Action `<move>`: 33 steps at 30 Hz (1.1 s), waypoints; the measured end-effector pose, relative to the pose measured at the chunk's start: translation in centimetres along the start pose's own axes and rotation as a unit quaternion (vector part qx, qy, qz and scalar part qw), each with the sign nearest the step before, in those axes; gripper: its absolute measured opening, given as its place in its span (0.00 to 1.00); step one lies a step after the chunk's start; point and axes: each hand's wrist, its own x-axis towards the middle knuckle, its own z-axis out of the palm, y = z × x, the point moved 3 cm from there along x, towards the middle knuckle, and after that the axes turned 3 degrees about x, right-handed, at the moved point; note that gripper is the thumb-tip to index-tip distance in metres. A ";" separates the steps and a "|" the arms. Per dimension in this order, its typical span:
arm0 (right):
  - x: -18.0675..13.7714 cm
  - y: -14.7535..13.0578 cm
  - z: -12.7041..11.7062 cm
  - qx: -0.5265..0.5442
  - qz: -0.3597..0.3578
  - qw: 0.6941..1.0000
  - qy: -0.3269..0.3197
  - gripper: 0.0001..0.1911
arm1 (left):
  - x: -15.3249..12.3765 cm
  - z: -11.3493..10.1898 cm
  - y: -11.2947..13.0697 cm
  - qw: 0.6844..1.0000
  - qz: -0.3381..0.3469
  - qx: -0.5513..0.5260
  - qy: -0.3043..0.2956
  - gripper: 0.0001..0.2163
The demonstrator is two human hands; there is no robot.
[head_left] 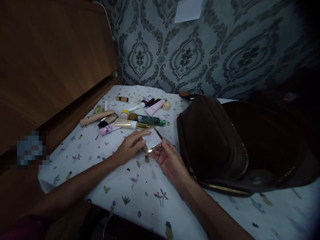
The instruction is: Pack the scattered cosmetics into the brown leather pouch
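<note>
Between my two hands, above the patterned cloth, is a square glittery compact (152, 139) with a gold rim. My left hand (131, 145) grips its left side, fingers laid over the top edge. From the right and below, my right hand (168, 158) holds it with the thumb at its corner. Just beyond the compact lie a cream tube with a white cap (125, 124) and a dark green bottle (150, 120). A pink tube (155, 107) and a small round yellowish jar (166, 105) are farther back.
A large brown bag (210, 140) with its zip undone stands at the right. More cosmetics, including a beige tube (96, 117) and a gold-and-black lipstick (121, 99), lie left and back on the cloth (120, 186). A wooden cabinet (55, 50) borders the left; a papered wall (162, 50) stands behind.
</note>
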 end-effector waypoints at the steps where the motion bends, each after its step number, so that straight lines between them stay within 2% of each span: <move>1: 0.0 0.0 0.0 0.001 -0.011 1.000 0.004 0.21 | 0.0 0.1 0.1 0.999 0.025 0.037 -0.006 0.23; 5: -0.2 -0.1 0.2 0.009 -0.023 1.000 0.018 0.23 | -0.2 0.4 0.3 0.987 0.089 0.133 -0.009 0.33; 8: -0.4 -0.3 0.5 0.002 -0.019 1.000 0.012 0.26 | -0.3 0.5 0.2 0.988 0.097 0.124 0.000 0.29; 13: -0.5 -0.6 0.8 -0.048 -0.035 0.998 -0.012 0.30 | 0.0 0.1 0.1 0.999 0.031 0.036 0.021 0.24; 16: -0.3 -0.7 0.5 -0.144 -0.069 0.987 -0.010 0.32 | 0.2 -0.1 0.3 0.999 -0.018 -0.013 0.032 0.26; 19: -0.2 -1.1 0.3 -0.287 -0.132 0.949 -0.004 0.30 | 0.4 -0.1 0.1 0.995 -0.064 -0.079 0.019 0.30; 22: -0.7 -2.0 0.5 -0.413 -0.217 0.885 0.005 0.15 | 0.4 0.0 -0.3 0.988 -0.106 -0.113 -0.003 0.32; 23: -0.8 -2.2 0.7 -0.438 -0.233 0.868 0.007 0.12 | 0.4 0.1 -0.5 0.987 -0.116 -0.112 -0.010 0.32; 24: -1.0 -2.5 0.8 -0.452 -0.237 0.860 0.007 0.14 | 0.3 0.1 -0.5 0.987 -0.121 -0.107 -0.019 0.31; 26: -1.1 -2.8 0.9 -0.449 -0.216 0.867 0.013 0.21 | 0.2 0.1 -0.5 0.988 -0.122 -0.092 -0.034 0.27; 29: -1.0 -2.8 0.8 -0.398 -0.156 0.904 0.026 0.25 | 0.1 0.3 0.1 0.987 -0.110 -0.098 -0.058 0.19; 33: -0.6 -2.7 0.6 -0.312 -0.128 0.941 0.023 0.25 | 0.1 0.4 0.8 0.986 -0.098 -0.116 -0.065 0.25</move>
